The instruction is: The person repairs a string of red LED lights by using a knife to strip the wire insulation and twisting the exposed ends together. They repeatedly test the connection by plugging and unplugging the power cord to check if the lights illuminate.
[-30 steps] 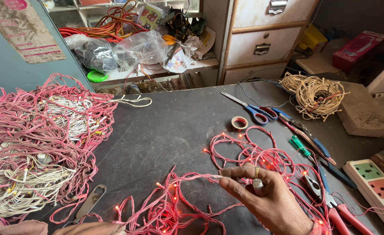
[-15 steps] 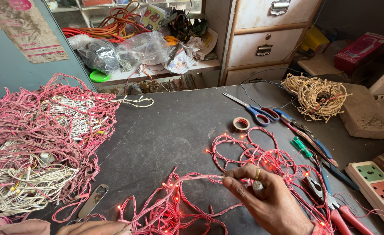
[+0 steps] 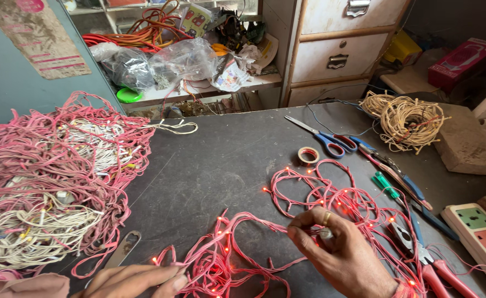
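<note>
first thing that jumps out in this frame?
The lit pink light string glowing red at centre-bottom, pinched by the right hand, with the left hand on its near end. Next, the big pink-and-white wire tangle heaped at the table's left, then the scissors and pliers on the right.

This is a small electrical repair workshop. A dark, scuffed bench [image 3: 210,165] carries a big tangle of pink and white wire [image 3: 50,176], a lit string of red lights [image 3: 309,221], a coil of yellowish wire [image 3: 405,118], scissors [image 3: 323,137], a roll of tape [image 3: 308,155], pliers [image 3: 419,248], screwdrivers [image 3: 389,187] and a power strip [image 3: 482,234]. Behind it, an open shelf [image 3: 199,88] is crammed with orange cable [image 3: 138,36] and bags of parts [image 3: 160,63], beside worn wooden drawers [image 3: 342,49].
</note>
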